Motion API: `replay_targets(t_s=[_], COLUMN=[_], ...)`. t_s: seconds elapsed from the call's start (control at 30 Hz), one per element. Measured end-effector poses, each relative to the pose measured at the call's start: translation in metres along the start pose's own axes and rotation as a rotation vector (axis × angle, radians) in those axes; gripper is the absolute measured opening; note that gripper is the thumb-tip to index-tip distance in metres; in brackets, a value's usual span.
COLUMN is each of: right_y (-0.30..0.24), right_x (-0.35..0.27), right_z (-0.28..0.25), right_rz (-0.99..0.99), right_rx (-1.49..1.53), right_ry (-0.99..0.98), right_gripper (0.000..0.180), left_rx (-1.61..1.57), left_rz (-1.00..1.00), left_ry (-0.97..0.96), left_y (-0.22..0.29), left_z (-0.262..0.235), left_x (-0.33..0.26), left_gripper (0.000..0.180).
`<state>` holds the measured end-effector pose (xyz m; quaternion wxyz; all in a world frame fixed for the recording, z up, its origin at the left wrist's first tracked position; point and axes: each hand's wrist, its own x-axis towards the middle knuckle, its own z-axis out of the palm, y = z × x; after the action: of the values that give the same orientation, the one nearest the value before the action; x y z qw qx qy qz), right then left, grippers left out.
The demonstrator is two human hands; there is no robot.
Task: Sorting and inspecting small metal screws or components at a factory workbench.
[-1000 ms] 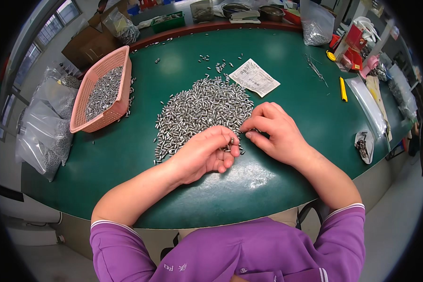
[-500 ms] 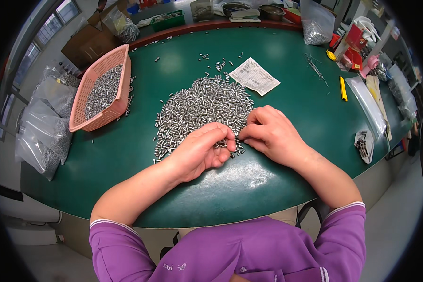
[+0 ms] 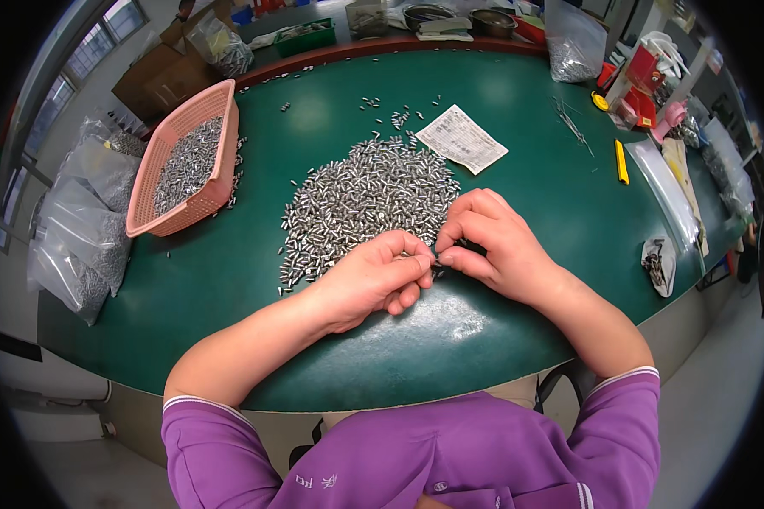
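A broad pile of small silvery metal pins (image 3: 369,191) with rounded ends is spread over the green table. At its near right edge my left hand (image 3: 378,280) is closed, thumb and forefinger pinched together. The fingertips of my right hand (image 3: 492,242) meet them there, also pinched. Between the two sets of fingertips is one small metal pin, mostly covered by the fingers. A few loose pins lie just under my right fingertips. Whether more pins sit inside my left palm is hidden.
A pink basket (image 3: 227,170) of metal pins stands at the left, beside clear bags (image 3: 81,229) of pins. A printed paper slip (image 3: 461,138) lies beyond the pile. Toward the right are a yellow cutter knife (image 3: 621,161), thin wires (image 3: 573,123) and a small white pouch (image 3: 666,265).
My left hand has turned over, its curled palm closing into a pinch. My right fingers have lifted from the pile's edge to meet it.
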<state>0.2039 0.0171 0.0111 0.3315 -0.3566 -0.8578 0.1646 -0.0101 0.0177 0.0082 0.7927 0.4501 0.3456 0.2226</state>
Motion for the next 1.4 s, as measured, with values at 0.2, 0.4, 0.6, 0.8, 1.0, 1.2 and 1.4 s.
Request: replay_targets(t_s=[0.2, 0.4, 0.6, 0.8, 1.0, 1.2, 1.4], right_y=[-0.003, -0.004, -0.002, 0.0, 0.004, 0.005, 0.006], right_x=[0.001, 0.001, -0.003, -0.01, -0.009, -0.007, -0.005], right_z=[0.001, -0.004, -0.029, -0.025, 0.003, 0.008, -0.009], right_rz=[-0.118, -0.06, 0.113, 0.3, 0.187, 0.087, 0.147], right_rx=[0.073, 0.059, -0.241, -0.09, -0.037, -0.007, -0.011], right_ry=[0.032, 0.051, 0.009, -0.16, -0.054, -0.033, -0.013], right_gripper=[0.017, 0.016, 0.026, 0.031, 0.022, 0.022, 0.018], left_rx=[-0.047, -0.075, -0.165, -0.237, -0.314, -0.3, -0.33], left_rz=[-0.033, -0.044, -0.038, 0.051, 0.068, 0.106, 0.067], left_ry=[-0.089, -0.1, -0.08, -0.146, -0.043, 0.04, 0.116], left_y=[0.001, 0.0, 0.003, 0.0, 0.005, 0.013, 0.007], left_z=[0.0, -0.003, -0.003, -0.009, -0.009, -0.005, 0.007], left_x=[-0.002, -0.001, 0.0, 0.0, 0.0, -0.006, -0.02], left_gripper=[0.019, 0.016, 0.016, 0.03, 0.021, 0.017, 0.014])
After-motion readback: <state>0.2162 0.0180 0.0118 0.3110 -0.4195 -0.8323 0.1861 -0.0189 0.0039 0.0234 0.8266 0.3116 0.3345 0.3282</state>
